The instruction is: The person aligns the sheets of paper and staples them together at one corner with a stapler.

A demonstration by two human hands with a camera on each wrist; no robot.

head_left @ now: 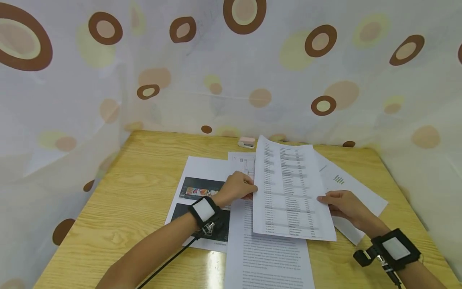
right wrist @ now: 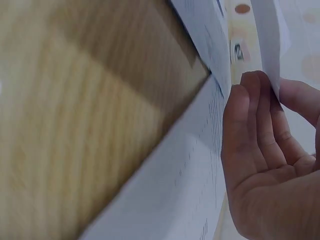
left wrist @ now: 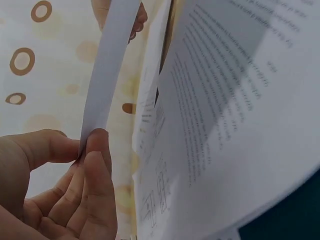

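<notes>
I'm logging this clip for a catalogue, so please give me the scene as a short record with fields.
Setting: wooden table before a spotted curtain
Left hand: pinches the left edge of the table-printed sheet
Right hand: pinches the same sheet's right edge
Sheet state: lifted off the table, held between both hands
Beneath: text page, photo page, another sheet
Far edge: small pink-and-white object, kind unclear
</notes>
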